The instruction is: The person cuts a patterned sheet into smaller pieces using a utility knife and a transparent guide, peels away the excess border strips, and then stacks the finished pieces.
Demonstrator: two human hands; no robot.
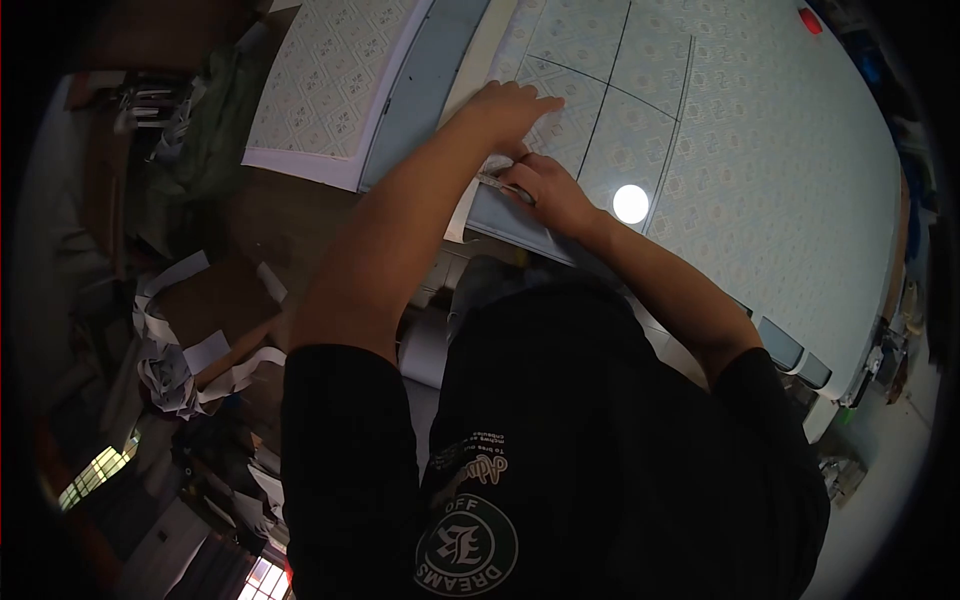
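My left hand [508, 112] presses down on a pale patterned sheet [750, 160], near its left edge, with the fingers partly spread. Just below it, my right hand [553, 192] is closed around a small narrow tool [491, 182] with a shiny end, mostly hidden by the fingers. Its tip sits by the sheet's lower left corner, over a cream strip [456, 215] that runs along that edge. Black lines [596, 130] cross the sheet to the right of both hands, forming panels.
Another patterned sheet [325, 75] lies at the left, beyond a grey-blue band [418, 85] of table. A bright light spot [631, 204] reflects near my right wrist. A red object [810, 21] is at the far right. Paper scraps [170, 375] and a cardboard box [215, 305] stand at lower left.
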